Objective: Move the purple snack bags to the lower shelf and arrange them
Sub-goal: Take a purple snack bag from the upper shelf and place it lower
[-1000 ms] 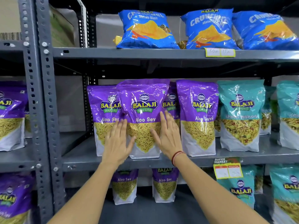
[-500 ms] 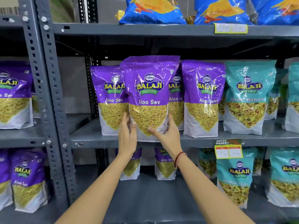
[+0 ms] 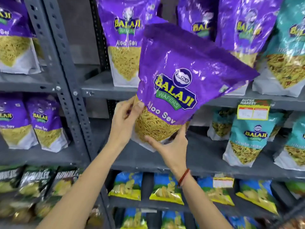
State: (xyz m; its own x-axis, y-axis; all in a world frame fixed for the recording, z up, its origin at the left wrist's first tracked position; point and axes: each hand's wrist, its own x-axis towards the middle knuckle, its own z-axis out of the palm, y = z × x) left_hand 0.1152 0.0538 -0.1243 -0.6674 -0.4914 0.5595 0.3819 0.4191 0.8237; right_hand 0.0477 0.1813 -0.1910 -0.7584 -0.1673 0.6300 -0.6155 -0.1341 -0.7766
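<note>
Head view: two bare hands hold one purple bag (image 3: 178, 76) in the air in front of grey metal shelves. The bag is tilted, its top leaning to the right, its label facing the camera. The left hand (image 3: 124, 119) grips the bag's lower left edge, fingers closed around it. The right hand (image 3: 171, 146), with a red thread band (image 3: 184, 177) at the wrist, cups the bag's bottom from below, fingers curled under it. The bag hangs clear of both shelves, its lower end in front of the lower shelf (image 3: 206, 162), its top in front of the upper shelf (image 3: 105, 91). Behind it, more purple bags (image 3: 123, 47) stand upright on the upper shelf, with teal bags (image 3: 287, 60) to their right. On the lower shelf, teal bags (image 3: 247, 138) stand at the right; the space just below the held bag is bare. A price tag (image 3: 253, 109) hangs on the upper shelf's edge. Further down, yellow-and-blue packets (image 3: 166, 189) stand in a row.
</note>
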